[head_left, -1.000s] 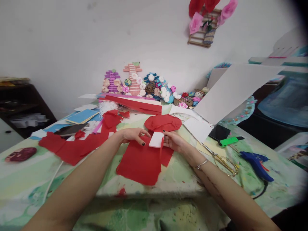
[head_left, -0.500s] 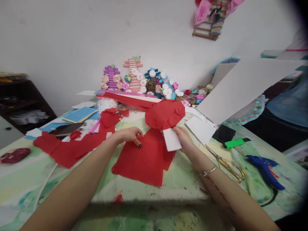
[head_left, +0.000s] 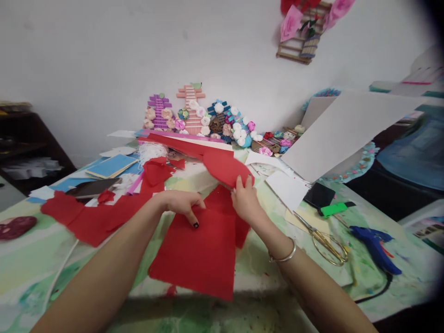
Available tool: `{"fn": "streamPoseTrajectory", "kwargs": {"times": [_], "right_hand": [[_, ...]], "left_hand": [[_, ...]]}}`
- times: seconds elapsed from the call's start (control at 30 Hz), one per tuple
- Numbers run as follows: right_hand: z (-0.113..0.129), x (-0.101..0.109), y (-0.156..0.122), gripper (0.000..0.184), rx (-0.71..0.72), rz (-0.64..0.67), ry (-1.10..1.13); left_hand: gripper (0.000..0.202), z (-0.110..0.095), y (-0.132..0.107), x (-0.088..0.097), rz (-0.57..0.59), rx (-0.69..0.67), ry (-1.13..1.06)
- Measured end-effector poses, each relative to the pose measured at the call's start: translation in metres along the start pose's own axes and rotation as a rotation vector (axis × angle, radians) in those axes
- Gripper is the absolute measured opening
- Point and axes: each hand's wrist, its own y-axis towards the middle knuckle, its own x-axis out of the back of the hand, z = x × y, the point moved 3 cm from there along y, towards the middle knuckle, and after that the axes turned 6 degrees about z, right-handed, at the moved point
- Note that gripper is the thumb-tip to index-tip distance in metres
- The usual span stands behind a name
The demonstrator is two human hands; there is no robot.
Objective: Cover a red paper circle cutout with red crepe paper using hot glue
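Note:
My left hand (head_left: 185,206) grips the top edge of a red sheet (head_left: 201,249), which looks like crepe paper or thin cloth. Its thumb lies on the front, and the other fingers are partly hidden. The sheet's lower edge reaches the table's front edge. My right hand (head_left: 245,199) holds a smooth, rounded red piece (head_left: 224,166) by its near right end, two fingertips on top and the thumb out of sight. Under the hands lies more red material (head_left: 222,199).
Red scraps (head_left: 93,217) lie left, near blue cards (head_left: 113,165) and white shreds (head_left: 151,152). To the right are gold-handled scissors (head_left: 328,245), a blue glue gun (head_left: 376,247), a green-cased tool (head_left: 336,209) and a black square (head_left: 319,195). Flower-trimmed crafts (head_left: 192,115) stand against the wall.
The rounded red piece has turned from its wrinkled side to a smooth face. The white card by my right hand is out of sight. My left hand has drawn the red sheet nearer.

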Motion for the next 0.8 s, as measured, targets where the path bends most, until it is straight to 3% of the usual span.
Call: {"fn": "streamPoseTrajectory", "kwargs": {"times": [0.1, 0.2, 0.33, 0.47, 0.57, 0.63, 0.7, 0.8], "right_hand": [[-0.004, -0.007, -0.003, 0.053, 0.049, 0.088, 0.025], [-0.014, 0.005, -0.013, 0.040, 0.116, 0.116, 0.048], [-0.030, 0.026, -0.031, 0.057, 0.244, 0.132, 0.174], [-0.040, 0.034, -0.053, 0.071, 0.432, 0.241, 0.317], [-0.042, 0.037, -0.068, 0.055, 0.518, 0.322, 0.315], [-0.041, 0.040, -0.078, 0.031, 0.574, 0.328, 0.345], [-0.041, 0.045, -0.086, 0.023, 0.593, 0.316, 0.369], [-0.041, 0.053, -0.096, 0.054, 0.567, 0.370, 0.412]], "left_hand": [[0.022, -0.002, -0.001, -0.001, 0.052, -0.055, 0.009], [0.019, -0.004, 0.000, -0.001, 0.050, -0.109, 0.050], [0.017, -0.008, 0.007, -0.001, -0.072, -0.175, 0.115], [0.018, -0.013, 0.023, -0.010, -0.041, -0.274, 0.042], [0.021, -0.020, 0.033, -0.020, -0.042, -0.338, -0.051], [0.024, -0.027, 0.038, -0.028, -0.041, -0.364, -0.117], [0.026, -0.035, 0.040, -0.037, -0.052, -0.378, -0.197], [0.024, -0.048, 0.042, -0.052, -0.057, -0.386, -0.352]]}}
